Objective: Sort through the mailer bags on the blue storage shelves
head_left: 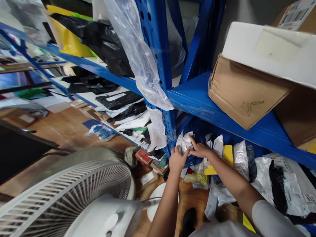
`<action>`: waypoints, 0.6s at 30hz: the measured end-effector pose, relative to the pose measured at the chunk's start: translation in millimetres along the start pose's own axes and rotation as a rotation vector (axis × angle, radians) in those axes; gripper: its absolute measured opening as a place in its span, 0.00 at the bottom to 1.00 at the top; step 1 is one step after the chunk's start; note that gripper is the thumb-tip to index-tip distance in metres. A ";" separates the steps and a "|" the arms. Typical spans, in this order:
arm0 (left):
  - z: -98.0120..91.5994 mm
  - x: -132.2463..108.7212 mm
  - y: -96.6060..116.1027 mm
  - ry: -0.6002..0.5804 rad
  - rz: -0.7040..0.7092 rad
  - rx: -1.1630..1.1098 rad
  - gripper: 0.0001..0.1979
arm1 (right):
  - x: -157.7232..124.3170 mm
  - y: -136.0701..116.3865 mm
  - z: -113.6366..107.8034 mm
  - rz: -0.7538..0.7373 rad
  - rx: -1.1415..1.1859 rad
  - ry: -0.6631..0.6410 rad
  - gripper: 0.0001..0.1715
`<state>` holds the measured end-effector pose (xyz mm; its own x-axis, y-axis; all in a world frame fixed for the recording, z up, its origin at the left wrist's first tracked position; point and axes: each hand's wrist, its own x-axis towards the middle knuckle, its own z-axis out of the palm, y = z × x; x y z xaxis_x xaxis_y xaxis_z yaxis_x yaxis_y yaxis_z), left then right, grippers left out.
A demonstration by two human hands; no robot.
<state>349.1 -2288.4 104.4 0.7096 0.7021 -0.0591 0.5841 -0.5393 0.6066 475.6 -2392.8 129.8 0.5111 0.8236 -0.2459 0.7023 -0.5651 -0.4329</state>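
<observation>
Both hands are low at the corner post of a blue shelf rack. My left hand (177, 160) grips the near left side of a small silvery-white plastic package (187, 142), its fingers bent round the edge. From the right, my right hand (198, 148) touches the same package, index finger stretched over its front and thumb near its lower edge. The package is crinkled and stands among other bagged parcels on the lower shelf. Its back side is hidden.
A large white fan (98, 194) stands at the lower left. Above the right arm, a cardboard box (249, 89) overhangs the blue shelf edge (197, 102). Bagged parcels (240, 158) line the lower shelf. Clear plastic (145, 62) hangs on the post.
</observation>
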 end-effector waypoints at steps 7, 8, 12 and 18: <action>-7.9 10.9 -0.8 -0.118 0.081 0.101 0.27 | -26.5 4.4 0.5 0.062 -0.021 0.266 0.55; -8.4 11.4 -3.2 -0.132 0.108 0.114 0.28 | -32.3 2.5 4.8 0.161 -0.045 0.337 0.52; -8.8 13.4 -10.6 -0.147 0.169 0.118 0.29 | -47.8 -17.8 30.9 0.352 -0.040 0.327 0.50; -21.5 23.5 -4.5 -0.204 0.172 -0.096 0.21 | -41.7 -50.5 65.4 0.157 0.102 0.418 0.40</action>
<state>354.7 -2259.4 117.3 0.8652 0.4912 -0.1011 0.4154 -0.5890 0.6932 386.4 -2395.5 105.2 0.7782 0.6263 0.0464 0.5586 -0.6565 -0.5070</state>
